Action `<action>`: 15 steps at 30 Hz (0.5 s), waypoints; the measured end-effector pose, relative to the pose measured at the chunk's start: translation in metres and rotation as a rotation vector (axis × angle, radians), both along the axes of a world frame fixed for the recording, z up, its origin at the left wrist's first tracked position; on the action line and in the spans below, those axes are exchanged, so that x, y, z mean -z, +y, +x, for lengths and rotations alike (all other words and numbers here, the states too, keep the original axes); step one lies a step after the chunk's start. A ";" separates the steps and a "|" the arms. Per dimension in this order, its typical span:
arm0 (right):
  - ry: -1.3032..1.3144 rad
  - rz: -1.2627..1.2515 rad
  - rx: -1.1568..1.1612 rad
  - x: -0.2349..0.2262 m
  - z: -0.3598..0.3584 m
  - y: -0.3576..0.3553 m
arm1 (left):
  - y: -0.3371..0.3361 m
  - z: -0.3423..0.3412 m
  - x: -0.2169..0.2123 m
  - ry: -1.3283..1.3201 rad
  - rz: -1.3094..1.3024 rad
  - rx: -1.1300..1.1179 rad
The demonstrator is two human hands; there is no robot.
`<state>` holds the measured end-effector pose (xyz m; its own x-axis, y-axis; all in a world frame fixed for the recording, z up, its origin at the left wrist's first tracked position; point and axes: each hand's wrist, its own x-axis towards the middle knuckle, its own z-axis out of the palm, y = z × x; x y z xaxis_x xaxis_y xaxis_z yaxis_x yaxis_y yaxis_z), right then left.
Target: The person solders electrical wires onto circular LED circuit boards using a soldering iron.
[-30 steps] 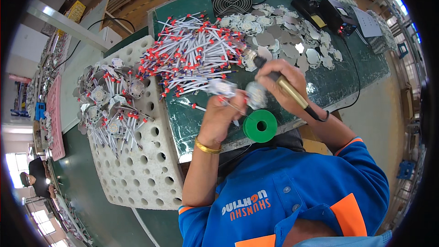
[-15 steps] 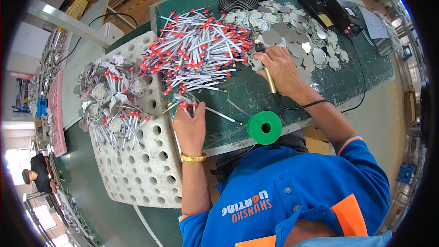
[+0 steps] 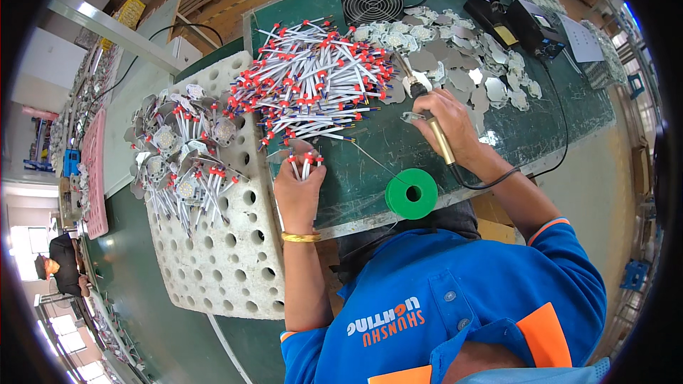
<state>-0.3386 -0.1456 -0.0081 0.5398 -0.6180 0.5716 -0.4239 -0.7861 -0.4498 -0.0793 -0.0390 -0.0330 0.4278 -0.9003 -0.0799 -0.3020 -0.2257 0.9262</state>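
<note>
Head view, left hand [image 3: 297,195] stretched forward, gripping red-collared cables [image 3: 307,164], right hand [image 3: 453,128] angled inward, curled around soldering iron [image 3: 442,144].

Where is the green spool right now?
In the head view, the green spool is right of centre, at the near edge of the table, below the right hand.

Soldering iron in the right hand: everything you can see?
The pen-shaped, brass-coloured, metallic-looking soldering iron has a dark collar, slim metal front end and black cord looping across the right forearm. The right hand grips it above the green table, slanted, tip forward and left. Whether the tip touches anything is unclear.
</note>
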 end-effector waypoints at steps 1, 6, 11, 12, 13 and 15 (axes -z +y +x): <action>-0.002 -0.003 0.003 -0.004 0.000 0.004 | 0.002 0.004 0.000 -0.002 -0.003 0.003; -0.216 0.336 0.047 -0.031 0.004 0.019 | 0.009 -0.013 -0.021 1.366 -0.142 0.094; -0.252 0.358 -0.001 -0.047 0.007 0.028 | 0.000 -0.027 -0.023 1.805 -0.173 0.350; -0.267 0.318 -0.029 -0.048 0.007 0.028 | -0.003 -0.030 -0.025 1.805 -0.175 0.355; -0.282 0.279 -0.057 -0.050 0.007 0.028 | -0.005 -0.033 -0.026 1.811 -0.136 0.343; -0.273 0.313 -0.035 -0.060 0.009 0.031 | -0.007 -0.037 -0.027 1.816 -0.097 0.332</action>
